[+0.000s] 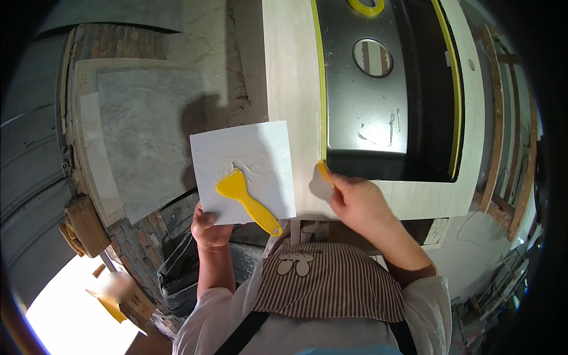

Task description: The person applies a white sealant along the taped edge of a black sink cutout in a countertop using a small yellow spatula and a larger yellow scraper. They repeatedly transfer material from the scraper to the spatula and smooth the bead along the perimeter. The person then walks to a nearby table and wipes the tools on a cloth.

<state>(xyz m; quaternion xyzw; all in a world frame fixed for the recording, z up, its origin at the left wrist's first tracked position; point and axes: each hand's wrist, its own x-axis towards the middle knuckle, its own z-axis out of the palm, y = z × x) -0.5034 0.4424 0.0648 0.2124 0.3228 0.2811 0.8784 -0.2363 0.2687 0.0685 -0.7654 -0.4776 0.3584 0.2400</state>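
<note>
My left hand [210, 229] grips the lower left edge of a white square board [269, 154], thumb on top. Smears of white paste [247, 169] lie on the board, next to a yellow putty knife [245, 198] whose handle end sticks out past the lower edge. My right hand [358, 200] is closed on a small yellow scraper [323, 170], mostly hidden by the fingers. Its tip meets the near left corner of a black sink [367, 112], where yellow tape [322, 89] runs along the rim. A thin whitish line shows beside that tape.
The sink is set in a pale countertop [290, 71], with a yellow tape roll [367, 7] at its far end. Grey slabs [148, 130] lean on the left beside a wooden block [86, 226]. A wooden frame [494, 118] stands at the right.
</note>
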